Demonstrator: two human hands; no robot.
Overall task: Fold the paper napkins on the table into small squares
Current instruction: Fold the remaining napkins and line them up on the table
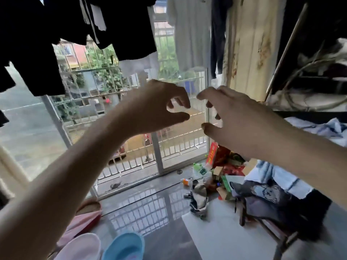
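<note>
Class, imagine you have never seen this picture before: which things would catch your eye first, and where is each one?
First, the two bare hands raised mid-frame, the left hand and right hand, fingers curled, nothing visibly in either grip. Behind them, a barred window shows greenery, with dark laundry hanging at upper left. At lower right lies a pile of colourful clutter on the glossy floor.

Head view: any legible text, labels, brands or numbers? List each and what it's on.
None can be read with confidence.
Red packet by the window: yellow characters, too blurred to read.
Clear bottle with green cap: green label with print, too small to read.
Green box in the floor clutter: no legible print.
Dark fabric on the chair: bear graphic only, no words visible.
</note>
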